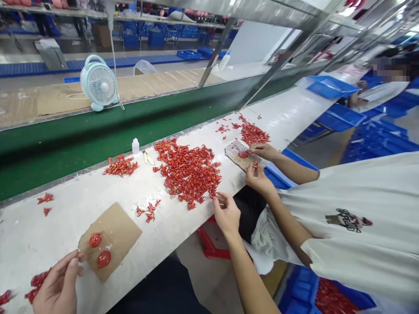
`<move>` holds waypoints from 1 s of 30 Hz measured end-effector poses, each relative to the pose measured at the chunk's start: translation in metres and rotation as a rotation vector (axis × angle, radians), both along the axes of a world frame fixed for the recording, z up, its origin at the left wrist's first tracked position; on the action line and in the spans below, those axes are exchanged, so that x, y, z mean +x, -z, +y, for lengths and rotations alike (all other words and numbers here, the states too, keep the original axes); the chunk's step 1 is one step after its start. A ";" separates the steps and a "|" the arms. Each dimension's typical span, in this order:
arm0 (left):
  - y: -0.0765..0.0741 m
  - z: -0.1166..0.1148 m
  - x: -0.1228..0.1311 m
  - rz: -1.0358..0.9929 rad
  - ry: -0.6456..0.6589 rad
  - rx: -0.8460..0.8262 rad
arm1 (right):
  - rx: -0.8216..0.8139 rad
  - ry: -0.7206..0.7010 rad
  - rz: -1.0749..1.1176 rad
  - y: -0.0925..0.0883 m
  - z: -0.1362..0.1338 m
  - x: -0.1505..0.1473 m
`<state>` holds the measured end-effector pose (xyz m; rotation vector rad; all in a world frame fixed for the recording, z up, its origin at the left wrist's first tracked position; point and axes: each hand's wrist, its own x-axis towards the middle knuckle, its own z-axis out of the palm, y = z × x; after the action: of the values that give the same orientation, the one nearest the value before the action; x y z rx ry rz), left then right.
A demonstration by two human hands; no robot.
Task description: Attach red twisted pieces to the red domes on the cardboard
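My left hand (60, 285) is at the lower left, thumb and fingers bent toward each other beside a cardboard piece (126, 231); no object shows between them. Two round red pieces (104, 258) lie on that cardboard. My right hand (227, 213) reaches to the front edge of a large pile of small red parts (190, 172), its fingertips at the pile's lower right corner. Whether a part is pinched there is too small to tell. A small group of red parts (149, 211) lies between the cardboard and the pile. More red pieces (39, 279) sit beside my left hand.
A co-worker's hands (260, 176) work at the right over another cardboard piece (237, 152). Farther back on the white table (176, 231) are a small white bottle (135, 146), a pliers-like tool (148, 158) and a red heap (121, 166). A fan (102, 85) stands beyond the green belt (98, 131).
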<state>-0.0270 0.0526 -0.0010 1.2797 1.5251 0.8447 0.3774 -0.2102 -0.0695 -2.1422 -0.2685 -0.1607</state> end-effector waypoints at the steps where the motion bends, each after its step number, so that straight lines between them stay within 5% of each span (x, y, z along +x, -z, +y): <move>1: -0.001 -0.001 0.003 -0.016 -0.019 0.013 | -0.042 -0.022 0.003 0.004 0.002 0.000; 7: 0.005 -0.012 0.006 -0.144 -0.128 0.126 | -0.181 -0.093 -0.076 0.007 0.009 -0.003; 13: 0.025 -0.009 -0.030 -0.108 -0.126 0.097 | -0.215 -0.071 -0.014 -0.005 -0.009 -0.010; 18: 0.026 -0.015 -0.058 -0.064 -0.129 0.127 | -0.222 -0.060 0.000 -0.020 0.000 -0.043; 27: 0.022 -0.027 -0.091 0.188 -0.204 0.302 | -0.202 -0.743 0.002 -0.044 0.085 -0.105; 30: 0.021 -0.024 -0.102 0.275 -0.184 0.317 | -0.213 -0.858 -0.077 -0.050 0.109 -0.114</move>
<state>-0.1295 0.0288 -0.0225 1.5520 1.7983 1.0973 0.2631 -0.1009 -0.0194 -2.0388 -1.2544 0.2954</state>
